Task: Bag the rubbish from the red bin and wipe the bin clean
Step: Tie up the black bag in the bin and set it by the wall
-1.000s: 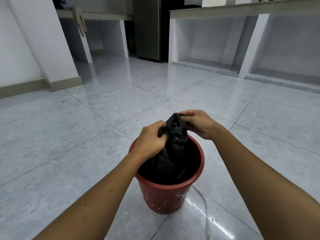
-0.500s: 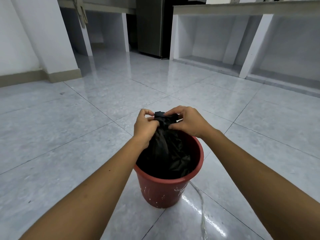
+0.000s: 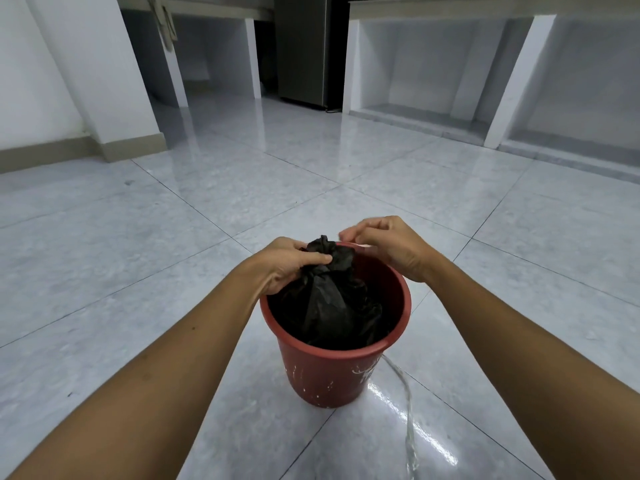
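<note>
Black bag (image 3: pixel 329 306) neck bunched in left hand (image 3: pixel 287 265) grip, over red bin (image 3: pixel 322 379). Right hand (image 3: pixel 394 249), pinching it earlier, now off, fingers loosely curled, just beside the neck.

1. We look through one wide-angle camera worn on the person's head; it faces forward and tilts down.
2. We sit close above the red bin (image 3: pixel 332 375), which stands low in the middle of the frame; both forearms run in from the bottom corners, and the left hand (image 3: pixel 287 263) and right hand (image 3: pixel 391 247) are at arm's reach by the black bag (image 3: pixel 329 299).
3. Farther off, we take in the tiled floor (image 3: pixel 173 237), up to the white counter bays (image 3: pixel 502 81) and the fridge (image 3: pixel 301 46) along the top edge.
</note>
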`<state>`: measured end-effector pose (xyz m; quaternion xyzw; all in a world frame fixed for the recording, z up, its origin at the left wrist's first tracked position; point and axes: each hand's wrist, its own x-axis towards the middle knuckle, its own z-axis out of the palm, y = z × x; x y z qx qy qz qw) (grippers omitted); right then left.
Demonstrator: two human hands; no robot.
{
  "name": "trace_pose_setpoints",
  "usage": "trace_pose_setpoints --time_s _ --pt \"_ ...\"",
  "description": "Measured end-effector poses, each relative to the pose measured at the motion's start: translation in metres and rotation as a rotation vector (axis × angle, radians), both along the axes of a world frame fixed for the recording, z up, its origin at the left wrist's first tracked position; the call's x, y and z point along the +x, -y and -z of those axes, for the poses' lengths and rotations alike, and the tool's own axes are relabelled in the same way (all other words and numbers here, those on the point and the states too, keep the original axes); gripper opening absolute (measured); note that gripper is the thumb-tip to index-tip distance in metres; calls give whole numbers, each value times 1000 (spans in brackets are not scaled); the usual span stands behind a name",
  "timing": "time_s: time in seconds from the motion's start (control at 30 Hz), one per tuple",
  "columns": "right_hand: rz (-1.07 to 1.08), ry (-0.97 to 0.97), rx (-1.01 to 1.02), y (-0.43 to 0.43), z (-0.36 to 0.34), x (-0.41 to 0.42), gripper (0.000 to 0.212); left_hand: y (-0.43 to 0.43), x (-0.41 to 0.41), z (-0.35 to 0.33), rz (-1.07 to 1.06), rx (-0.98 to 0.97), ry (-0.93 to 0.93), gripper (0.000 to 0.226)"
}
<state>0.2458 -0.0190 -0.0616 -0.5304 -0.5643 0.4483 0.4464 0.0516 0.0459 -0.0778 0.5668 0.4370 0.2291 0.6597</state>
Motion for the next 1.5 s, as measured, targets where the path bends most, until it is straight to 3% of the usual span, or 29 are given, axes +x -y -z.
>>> trace_pose_setpoints --time_s 0.1,0.2,0.3,0.37,0.43,0.57,0.63,0.7,0.77,0.83,0.9,1.07,1.17,1.27,1.33,1.4,1.5 --pt "-76 245 -91 0 2 11 39 4 6 3 -44 277 -83 18" --pt "-110 362 -148 0 9 5 43 9 8 9 -112 493 -124 24" --pt "26 508 -36 -6 12 -7 30 9 11 8 -157 542 -73 38" --pt "101 534 13 -9 10 -7 24 5 10 5 -57 497 -103 65" --pt "132 493 -16 -9 9 -4 22 2 9 4 98 519 -221 80" --pt "72 175 -136 1 5 13 19 7 17 4 79 851 -413 47" --pt "260 0 -71 7 7 36 9 8 19 8 -1 913 -432 34" --pt "598 -8 -51 15 28 63 5 8 22 17 -18 926 -472 25" --pt "740 361 -236 28 74 84 16 9 23 26 -27 983 -540 17" --pt "546 666 -577 46 122 89 20 13 23 26 -47 1073 -576 13" --pt "376 735 -761 56 152 82 18 13 22 17 -78 1138 -569 13" --pt "155 1016 -783 56 202 58 36 10 24 10 -87 1131 -549 19" --pt "108 1106 -767 59 221 49 18 11 24 14 -101 1053 -520 19" --pt "81 1071 -811 53 216 57 12 12 24 11 -82 990 -479 17" --pt "201 943 -839 47 198 76 19 8 24 12 -59 958 -474 22" --pt "506 684 -731 34 168 97 28 5 21 15 -34 905 -391 23" --pt "1009 47 -326 18 112 112 21 7 16 18 21 842 -268 20"
